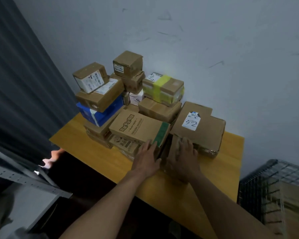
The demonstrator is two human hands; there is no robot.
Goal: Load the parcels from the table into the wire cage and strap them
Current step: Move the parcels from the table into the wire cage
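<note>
Though creased, brown labelled cardboard parcels (138, 128).

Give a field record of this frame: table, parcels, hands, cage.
table: yellow wood
parcels: stacked pile on the table
left hand: fingers straight, flat against near side of green-band box
right hand: fingers spread on low parcel under 5-2 box
cage: wire, lower right, beside the table

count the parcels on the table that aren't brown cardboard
2: a blue rectangular cardboard box midway down the left stack, and a small white box wedged in the middle of the pile, to its right. More may be hidden behind the pile.
</note>
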